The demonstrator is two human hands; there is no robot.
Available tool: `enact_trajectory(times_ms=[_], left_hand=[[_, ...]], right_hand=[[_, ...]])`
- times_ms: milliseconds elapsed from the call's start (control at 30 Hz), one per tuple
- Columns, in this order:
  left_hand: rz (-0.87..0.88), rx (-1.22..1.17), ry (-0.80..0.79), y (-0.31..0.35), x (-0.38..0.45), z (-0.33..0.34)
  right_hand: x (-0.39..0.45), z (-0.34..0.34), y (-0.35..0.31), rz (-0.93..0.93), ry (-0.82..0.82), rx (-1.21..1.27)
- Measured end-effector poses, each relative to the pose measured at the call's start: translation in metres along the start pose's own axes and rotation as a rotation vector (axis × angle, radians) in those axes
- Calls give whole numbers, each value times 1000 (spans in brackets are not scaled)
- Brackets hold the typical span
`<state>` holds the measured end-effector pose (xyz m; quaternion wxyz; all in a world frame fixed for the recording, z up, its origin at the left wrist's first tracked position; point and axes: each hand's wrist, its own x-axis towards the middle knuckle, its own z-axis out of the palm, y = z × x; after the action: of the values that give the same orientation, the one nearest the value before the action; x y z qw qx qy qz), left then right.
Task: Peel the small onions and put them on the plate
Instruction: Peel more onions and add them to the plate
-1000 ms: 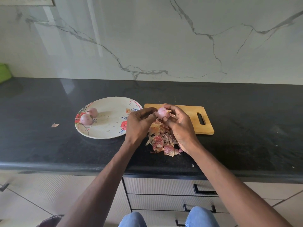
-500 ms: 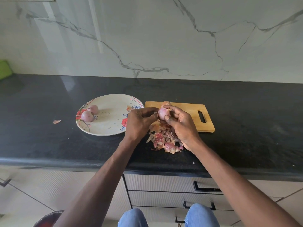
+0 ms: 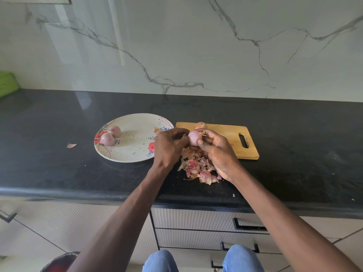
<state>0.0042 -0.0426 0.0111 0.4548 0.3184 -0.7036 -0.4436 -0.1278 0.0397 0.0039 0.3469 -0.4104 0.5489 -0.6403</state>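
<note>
Little has moved: both hands keep working the onion [image 3: 194, 137] above the peelings. Right hand [image 3: 217, 152] pinches it; left hand [image 3: 170, 145] picks at its skin, nearer the plate [image 3: 135, 157] lying left.

The left hand [image 3: 170, 144] now sits closer against the onion [image 3: 194, 138], its fingers curled tighter at the onion's left side. The right hand [image 3: 217, 152] turns the onion slightly, thumb lower on its near face.

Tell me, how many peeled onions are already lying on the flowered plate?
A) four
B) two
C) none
B: two peeled onions lie side by side at the left edge of the plate, while both hands hold a third onion above the pile of skins.
</note>
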Motion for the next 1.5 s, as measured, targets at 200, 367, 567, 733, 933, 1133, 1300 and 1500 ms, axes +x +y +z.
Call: enact_trajectory(times_ms=[200,367,567,733,933,1133,1300,1500], left_hand=[[-45,-46,98,-2,1,0],[-31,201,146,-6,3,0],[73,469,51,-6,1,5],[107,160,36,4,-6,-1],[161,81,-53,4,-8,-1],[192,155,-17,-1,-9,0],[215,195,2,-4,-10,3],[164,148,17,-2,-12,7]], right_hand=[[-2,-3,-16,115,-82,472],[-2,-4,-20,176,-83,572],[0,-6,-16,231,-4,613],[1,-8,-14,191,-14,557],[0,-7,-14,141,-22,499],[-1,-3,-12,88,41,316],[-2,-2,-5,30,72,136],[-2,2,-5,8,79,105]])
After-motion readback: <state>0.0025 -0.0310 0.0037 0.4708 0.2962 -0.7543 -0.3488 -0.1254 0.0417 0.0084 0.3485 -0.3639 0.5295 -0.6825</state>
